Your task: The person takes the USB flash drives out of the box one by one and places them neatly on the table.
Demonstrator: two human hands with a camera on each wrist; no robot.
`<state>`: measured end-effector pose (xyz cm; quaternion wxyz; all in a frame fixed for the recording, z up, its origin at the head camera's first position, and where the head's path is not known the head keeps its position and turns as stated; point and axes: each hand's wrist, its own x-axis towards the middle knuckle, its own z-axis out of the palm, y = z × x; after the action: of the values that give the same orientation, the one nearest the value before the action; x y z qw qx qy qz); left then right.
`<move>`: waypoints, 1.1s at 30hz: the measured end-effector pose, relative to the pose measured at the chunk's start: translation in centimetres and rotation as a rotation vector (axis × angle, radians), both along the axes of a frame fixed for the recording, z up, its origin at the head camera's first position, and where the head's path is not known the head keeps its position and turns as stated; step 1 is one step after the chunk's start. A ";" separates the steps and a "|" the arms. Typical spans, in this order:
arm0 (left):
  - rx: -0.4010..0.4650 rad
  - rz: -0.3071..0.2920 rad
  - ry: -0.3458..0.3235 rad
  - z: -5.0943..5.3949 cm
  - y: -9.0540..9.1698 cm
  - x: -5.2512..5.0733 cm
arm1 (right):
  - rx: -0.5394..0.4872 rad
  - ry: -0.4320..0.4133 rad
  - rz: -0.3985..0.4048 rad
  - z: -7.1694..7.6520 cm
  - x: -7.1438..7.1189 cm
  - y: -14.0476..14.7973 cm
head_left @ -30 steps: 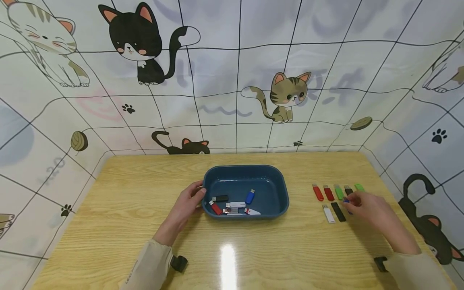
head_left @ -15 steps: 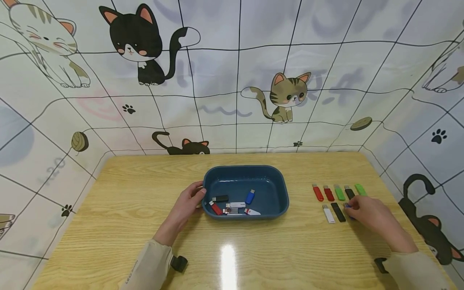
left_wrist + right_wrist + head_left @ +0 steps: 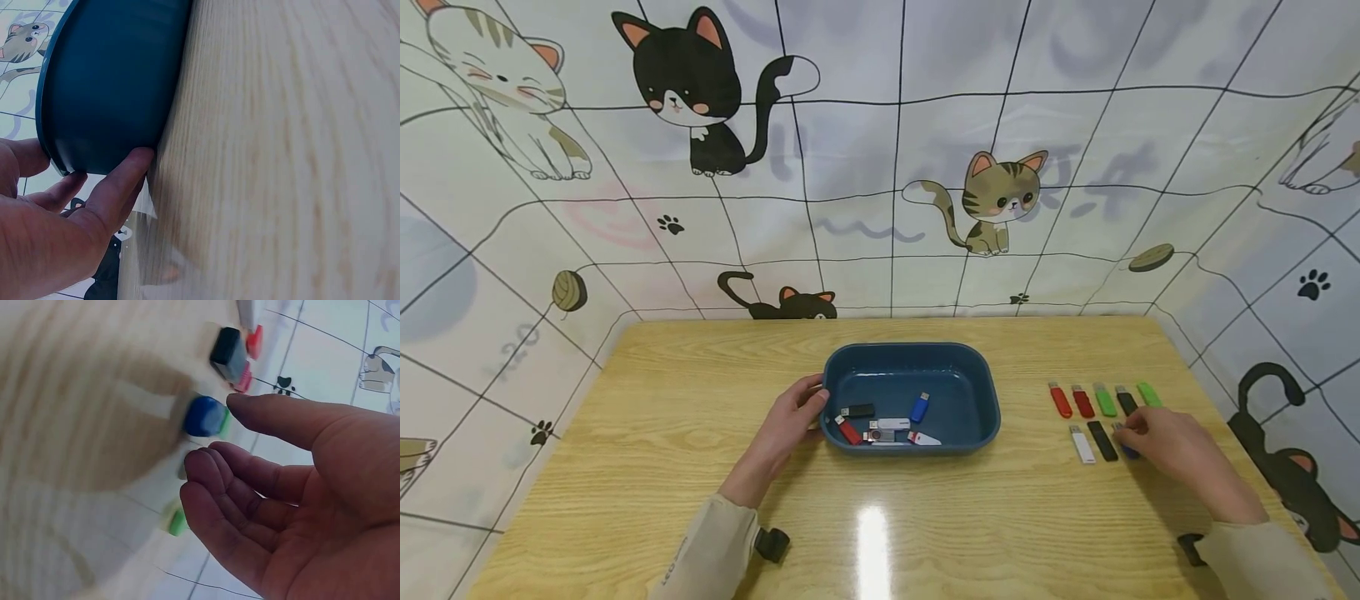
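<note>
My left hand (image 3: 786, 425) grips the left end of a dark blue tray (image 3: 958, 383), thumb at the rim and fingers against the outer wall (image 3: 112, 94). Inside the tray lie several USB sticks, among them a blue one (image 3: 919, 407), a black one (image 3: 857, 411) and a red one (image 3: 848, 430). At the right, my right hand (image 3: 1180, 450) hovers by a dark blue USB stick (image 3: 1129, 452) on the table. In the right wrist view, thumb and fingers stand apart beside that blue stick (image 3: 205, 416), holding nothing.
Beyond the right hand runs a row of red (image 3: 1060, 401), dark red (image 3: 1082, 402), green (image 3: 1105, 400), black (image 3: 1126, 401) and green (image 3: 1148, 394) USB sticks. White (image 3: 1082, 445) and black (image 3: 1102, 441) sticks lie left of the blue one. Cat-print walls border the wooden table (image 3: 715, 358).
My right hand has set the dark blue USB stick down beside the black one in the nearer row and let go of it. The left hand stays on the tray.
</note>
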<state>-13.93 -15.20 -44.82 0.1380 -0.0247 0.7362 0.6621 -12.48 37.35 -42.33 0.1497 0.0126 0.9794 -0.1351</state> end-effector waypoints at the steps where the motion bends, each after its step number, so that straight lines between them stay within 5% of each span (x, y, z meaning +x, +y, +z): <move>1: -0.003 0.003 -0.003 0.0 0.0 0.0 | 0.001 0.008 0.000 0.2 0.0 0.0; 12: 0.002 0.010 -0.005 0.2 0.2 0.0 | -0.029 0.213 0.023 4.2 -0.1 -3.1; 25: -0.003 0.019 0.004 -0.1 0.2 0.0 | -0.080 0.383 0.251 10.7 -2.6 -12.5; 33: 0.004 0.026 0.003 -0.1 0.3 0.0 | -0.121 0.433 0.395 12.0 -4.3 -18.4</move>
<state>-13.90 -14.91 -44.93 0.1282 -0.0330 0.7347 0.6654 -16.81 19.00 -30.29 -0.0389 -0.2164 0.9622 -0.1608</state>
